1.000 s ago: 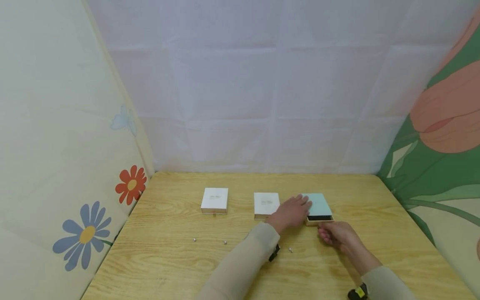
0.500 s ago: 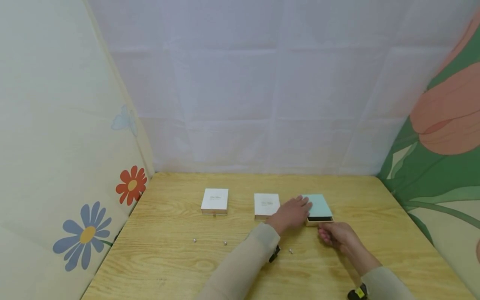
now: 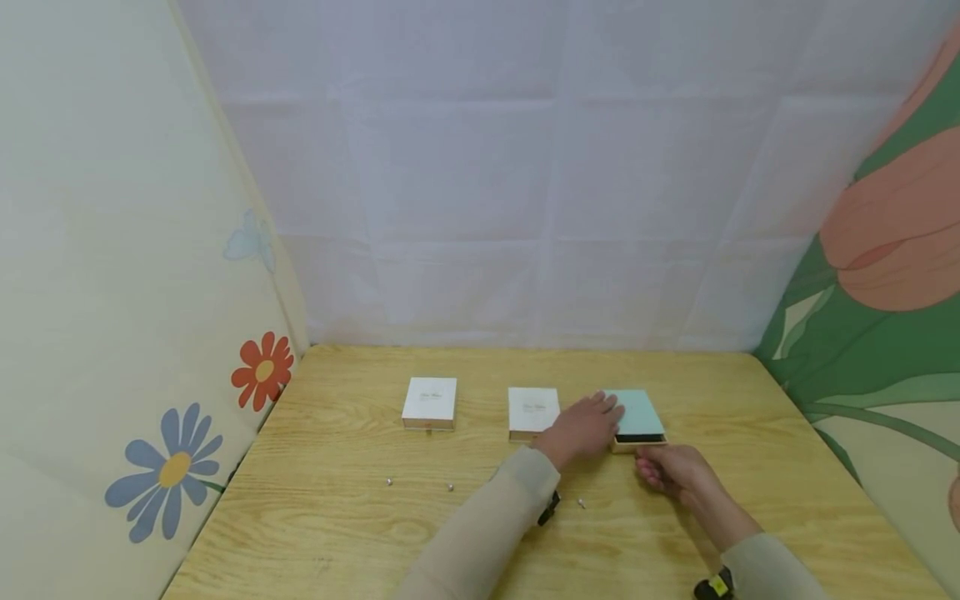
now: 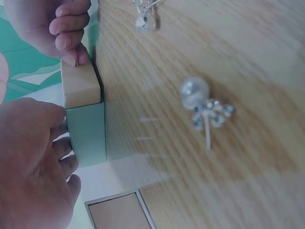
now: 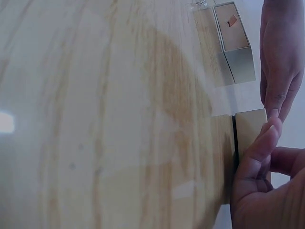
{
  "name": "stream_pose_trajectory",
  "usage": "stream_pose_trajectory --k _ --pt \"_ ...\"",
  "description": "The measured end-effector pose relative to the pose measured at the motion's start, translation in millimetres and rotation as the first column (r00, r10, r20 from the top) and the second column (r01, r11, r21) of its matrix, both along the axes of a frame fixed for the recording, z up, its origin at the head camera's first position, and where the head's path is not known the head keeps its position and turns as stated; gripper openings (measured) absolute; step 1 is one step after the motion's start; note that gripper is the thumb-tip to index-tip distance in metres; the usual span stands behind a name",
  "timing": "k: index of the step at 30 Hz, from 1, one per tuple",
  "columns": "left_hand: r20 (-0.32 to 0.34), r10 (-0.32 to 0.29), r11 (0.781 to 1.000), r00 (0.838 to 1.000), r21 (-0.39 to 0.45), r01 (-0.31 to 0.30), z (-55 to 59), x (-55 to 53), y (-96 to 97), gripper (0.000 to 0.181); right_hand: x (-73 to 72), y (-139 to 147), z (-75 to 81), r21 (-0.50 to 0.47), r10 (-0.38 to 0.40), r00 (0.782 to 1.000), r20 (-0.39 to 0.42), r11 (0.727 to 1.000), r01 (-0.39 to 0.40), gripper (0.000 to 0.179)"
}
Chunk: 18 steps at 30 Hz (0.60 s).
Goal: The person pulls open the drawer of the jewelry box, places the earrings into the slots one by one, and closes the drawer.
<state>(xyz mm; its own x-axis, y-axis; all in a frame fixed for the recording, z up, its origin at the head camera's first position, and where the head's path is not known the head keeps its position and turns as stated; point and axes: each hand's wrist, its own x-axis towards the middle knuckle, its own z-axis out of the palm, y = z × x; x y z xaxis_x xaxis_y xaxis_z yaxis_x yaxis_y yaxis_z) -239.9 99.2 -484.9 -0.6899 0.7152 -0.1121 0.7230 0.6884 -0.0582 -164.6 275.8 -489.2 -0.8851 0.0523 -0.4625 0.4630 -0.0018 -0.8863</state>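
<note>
A mint-green jewelry box [image 3: 634, 412] stands at the right of the table, its beige drawer [image 4: 80, 86] pulled partly out toward me and showing a black inside. My left hand [image 3: 581, 429] rests on the box's top at its left side, fingers fairly straight. At the drawer's front, my right hand [image 3: 677, 468] pinches the drawer with thumb and curled fingers; its pull tab is hidden. A pearl earring [image 4: 195, 93] with small clear stones lies on the wood near the left wrist. Two more small earrings, one of them the middle earring [image 3: 451, 487], lie farther left.
Two white drawer boxes stand to the left: a near one [image 3: 533, 410], partly behind my left hand, and a far one [image 3: 430, 402]. The wooden table [image 3: 330, 517] meets a white cloth [image 3: 450, 208] at the back and floral cloths at both sides.
</note>
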Motion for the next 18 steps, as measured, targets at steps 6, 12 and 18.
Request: stream_pose_trajectory --k 6,12,18 --pt "-0.001 0.0 1.0 1.0 -0.007 0.0 -0.2 -0.9 0.5 0.052 -1.4 0.1 -0.2 0.026 -0.013 1.0 0.01 1.0 0.013 0.018" --pt "0.013 0.008 1.0 1.0 -0.004 -0.008 0.3 -0.2 0.2 0.052 -1.5 0.0 1.9 0.033 -0.016 1.0 0.018 0.999 0.015 0.018" --pt "0.006 0.007 1.0 1.0 -0.007 -0.006 0.7 0.0 0.7 0.052 -1.5 -0.3 2.2 0.021 -0.017 1.0 0.017 1.0 0.016 0.019"
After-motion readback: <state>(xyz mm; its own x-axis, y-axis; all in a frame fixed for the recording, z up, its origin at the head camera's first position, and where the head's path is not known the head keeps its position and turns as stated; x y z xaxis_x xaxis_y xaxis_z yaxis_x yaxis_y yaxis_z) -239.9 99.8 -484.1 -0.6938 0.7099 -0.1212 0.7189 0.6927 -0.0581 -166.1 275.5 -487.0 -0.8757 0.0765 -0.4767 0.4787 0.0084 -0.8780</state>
